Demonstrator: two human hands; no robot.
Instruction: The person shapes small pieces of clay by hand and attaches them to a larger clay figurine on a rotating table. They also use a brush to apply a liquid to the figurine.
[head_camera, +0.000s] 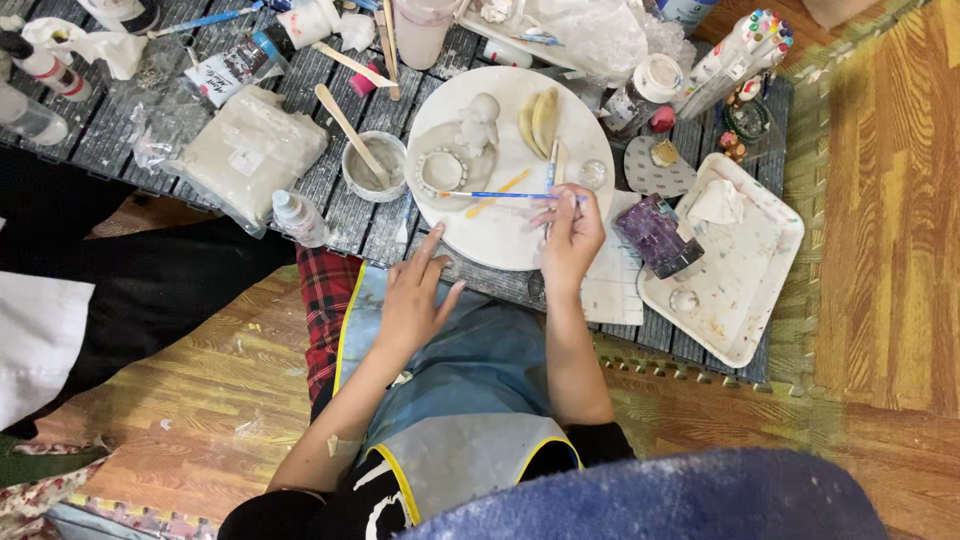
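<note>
My right hand grips a thin blue-handled brush that lies level over a round white board, its tip at a pale clay figure with a beaded ring. Two curved yellowish clay pieces lie on the board's far side. An orange-handled tool lies on the board under the brush. My left hand rests flat, fingers spread, at the board's near edge on the table rim, holding nothing.
A small bowl with a wooden stick stands left of the board, beside a bagged clay block and a small bottle. To the right are a purple water jar, a paint-stained white tray and a marker pack.
</note>
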